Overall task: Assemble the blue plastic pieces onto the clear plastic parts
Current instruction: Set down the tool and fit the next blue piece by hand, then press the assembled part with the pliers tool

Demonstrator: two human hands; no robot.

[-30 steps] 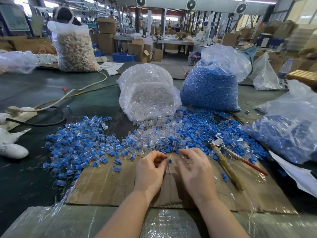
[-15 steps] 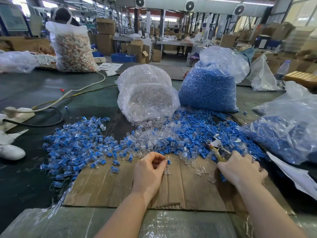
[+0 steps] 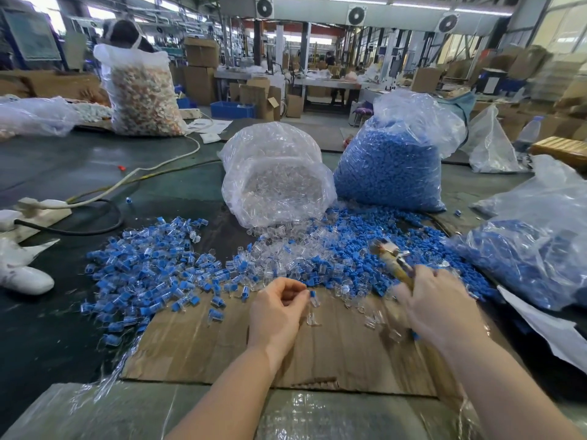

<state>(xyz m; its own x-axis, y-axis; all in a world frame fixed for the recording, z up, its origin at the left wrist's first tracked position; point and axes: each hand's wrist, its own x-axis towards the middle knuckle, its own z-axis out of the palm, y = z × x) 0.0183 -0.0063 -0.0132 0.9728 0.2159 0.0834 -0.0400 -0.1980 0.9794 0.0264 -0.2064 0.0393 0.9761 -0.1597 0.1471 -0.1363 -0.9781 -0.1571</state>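
Fingers (image 3: 301,293) of the left hand (image 3: 276,315) are curled, thumb and forefinger pinching a small clear plastic part with a blue plastic piece at its top (image 3: 313,304), held upright just above the brown corrugated cardboard sheet (image 3: 206,354). The right hand (image 3: 441,309), motion-blurred, is curled round the worn yellowish handle of a metal plier-like tool (image 3: 392,257) at the edge of the loose heap of blue plastic pieces (image 3: 359,246); exactly how its fingers lie cannot be told.

Risks, as judged: the pinch is light and the part slippery, so pressure from the tool could twist it free or seat the blue piece crooked; the tool's swing could scatter the loose clear parts (image 3: 374,319) lying near it on the cardboard.

Both forearms reach forward from the near desk edge, left wrist straight, right wrist angled outward. Finished pieces (image 3: 146,268) lie left; supply bags of clear parts (image 3: 276,179) and blue pieces (image 3: 390,163) stand behind.
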